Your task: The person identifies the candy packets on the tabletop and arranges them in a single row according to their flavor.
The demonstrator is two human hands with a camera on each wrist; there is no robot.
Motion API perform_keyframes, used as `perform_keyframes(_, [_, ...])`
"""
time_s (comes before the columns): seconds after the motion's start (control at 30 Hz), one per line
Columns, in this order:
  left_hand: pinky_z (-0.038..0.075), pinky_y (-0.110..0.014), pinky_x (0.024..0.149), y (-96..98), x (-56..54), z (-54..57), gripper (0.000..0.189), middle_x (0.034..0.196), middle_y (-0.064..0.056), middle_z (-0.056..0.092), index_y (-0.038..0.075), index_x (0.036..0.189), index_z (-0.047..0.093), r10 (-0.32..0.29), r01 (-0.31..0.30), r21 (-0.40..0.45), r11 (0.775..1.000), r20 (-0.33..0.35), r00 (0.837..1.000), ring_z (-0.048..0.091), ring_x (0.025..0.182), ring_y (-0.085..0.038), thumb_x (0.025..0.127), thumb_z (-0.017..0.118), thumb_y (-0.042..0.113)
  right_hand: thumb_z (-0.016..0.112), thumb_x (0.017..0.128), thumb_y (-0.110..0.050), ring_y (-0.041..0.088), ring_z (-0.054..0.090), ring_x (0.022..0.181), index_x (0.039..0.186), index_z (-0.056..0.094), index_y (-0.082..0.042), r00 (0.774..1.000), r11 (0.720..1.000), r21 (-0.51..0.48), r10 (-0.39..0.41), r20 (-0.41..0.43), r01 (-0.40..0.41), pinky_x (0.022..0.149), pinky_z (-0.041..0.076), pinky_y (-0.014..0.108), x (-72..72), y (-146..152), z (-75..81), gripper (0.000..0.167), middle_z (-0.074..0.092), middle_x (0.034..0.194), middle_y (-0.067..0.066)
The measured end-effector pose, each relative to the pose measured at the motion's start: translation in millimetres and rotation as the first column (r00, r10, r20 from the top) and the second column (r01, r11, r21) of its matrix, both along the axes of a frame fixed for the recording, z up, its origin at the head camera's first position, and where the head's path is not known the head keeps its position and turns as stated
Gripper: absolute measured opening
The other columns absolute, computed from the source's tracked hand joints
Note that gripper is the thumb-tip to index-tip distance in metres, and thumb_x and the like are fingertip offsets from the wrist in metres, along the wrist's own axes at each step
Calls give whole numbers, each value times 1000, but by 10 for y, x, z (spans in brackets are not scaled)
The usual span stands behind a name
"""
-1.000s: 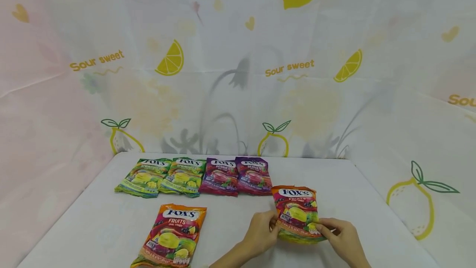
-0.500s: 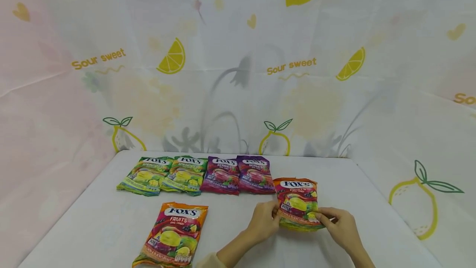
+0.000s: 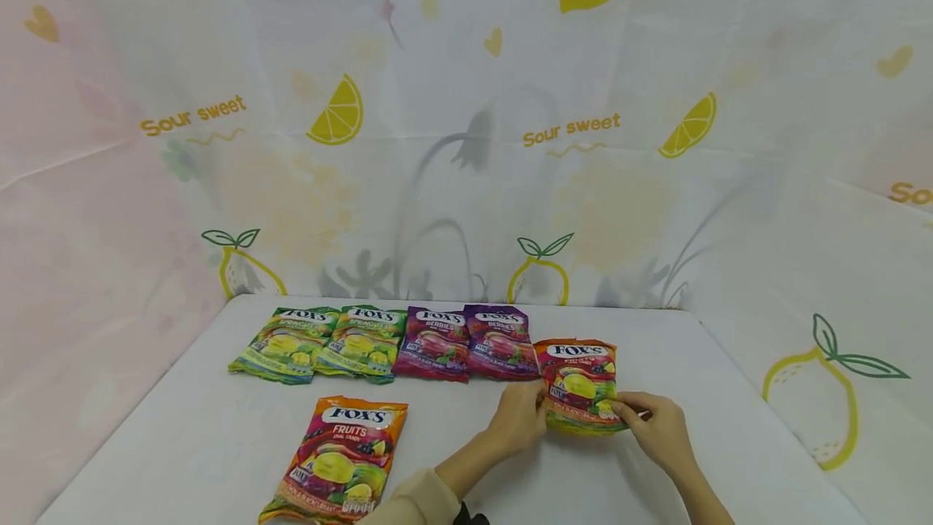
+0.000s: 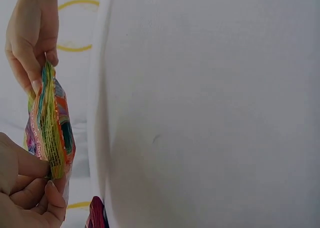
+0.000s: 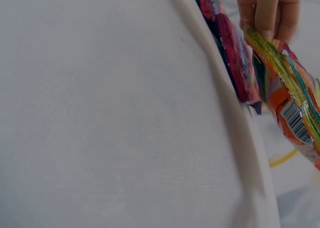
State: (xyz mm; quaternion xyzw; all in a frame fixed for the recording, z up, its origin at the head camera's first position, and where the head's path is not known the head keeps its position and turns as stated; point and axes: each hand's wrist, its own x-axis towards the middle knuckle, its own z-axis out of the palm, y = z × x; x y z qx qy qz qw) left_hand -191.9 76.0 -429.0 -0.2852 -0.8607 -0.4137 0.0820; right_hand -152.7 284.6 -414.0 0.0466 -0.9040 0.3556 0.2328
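Observation:
Both hands hold an orange and red bag of fruit candy (image 3: 579,383) just right of the row of bags. My left hand (image 3: 519,416) pinches its lower left corner, and my right hand (image 3: 659,428) pinches the lower right one. In the left wrist view the left hand (image 4: 27,193) grips one end of the crimped bottom seam, the right hand (image 4: 35,38) the other. The right wrist view shows the bag's barcode side (image 5: 295,120) tilted above the table. A second bag of fruit candy (image 3: 337,460) lies at the front left, apart from both hands.
Along the back lie two green bags of candy (image 3: 287,345) and two purple berry candy bags (image 3: 501,344), side by side. The white table (image 3: 182,436) meets a lemon-print cloth (image 3: 466,209) behind and at the sides.
Both hands have carried the bag of fruit candy away from the person, toward the back of the table, and slightly left beside the purple bag. The other bags stay where they were.

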Motion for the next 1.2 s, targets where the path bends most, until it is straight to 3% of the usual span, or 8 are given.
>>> perform_keyframes(0.13, [49, -16, 61, 22, -85, 11, 10, 85, -12, 68, -5, 93, 65, 15, -15, -20, 1000, 9, 1000, 60, 72, -8, 84, 61, -5, 71, 77, 0, 8, 59, 65, 86, 73, 5, 1000, 1000, 8, 10, -23, -10, 55, 47, 22, -87, 6, -2, 10, 70, 81, 16])
perform_keyframes(0.47, [51, -20, 66, 64, -270, 25, 14, 90, -13, 69, -4, 96, 65, 65, -63, -107, 992, 11, 998, 63, 78, -14, 83, 60, -5, 69, 79, 2, 17, 60, 68, 88, 71, 8, 999, 999, -2, 32, -2, -32, 57, 47, 23, -309, -5, 12, 11, 70, 85, 19])
perform_keyframes(0.7, [53, -26, 73, 99, -386, 97, 23, 96, -15, 69, -6, 102, 66, 108, -104, -127, 986, 24, 994, 66, 87, -20, 80, 59, -8, 69, 79, 1, 17, 61, 66, 86, 72, 8, 998, 999, -3, 38, -43, -38, 59, 48, 24, -455, -8, 44, 10, 70, 79, 17])
perform_keyframes(1.0, [52, -31, 77, 150, -538, 142, 26, 95, -14, 68, -5, 100, 66, 164, -153, -151, 977, 65, 984, 62, 85, -20, 75, 64, -9, 69, 78, 2, 24, 64, 68, 85, 71, 9, 996, 999, 2, 40, -77, -40, 61, 49, 27, -657, 2, 65, 10, 70, 78, 19])
perform_keyframes(1.2, [52, -32, 72, 177, -619, 121, 27, 90, -14, 69, -5, 97, 69, 218, -214, -105, 971, 26, 976, 61, 77, -19, 71, 64, -11, 68, 80, 1, 28, 64, 72, 89, 71, 10, 1000, 999, -36, 17, -26, -18, 61, 47, 27, -762, 2, 44, 13, 69, 81, 21])
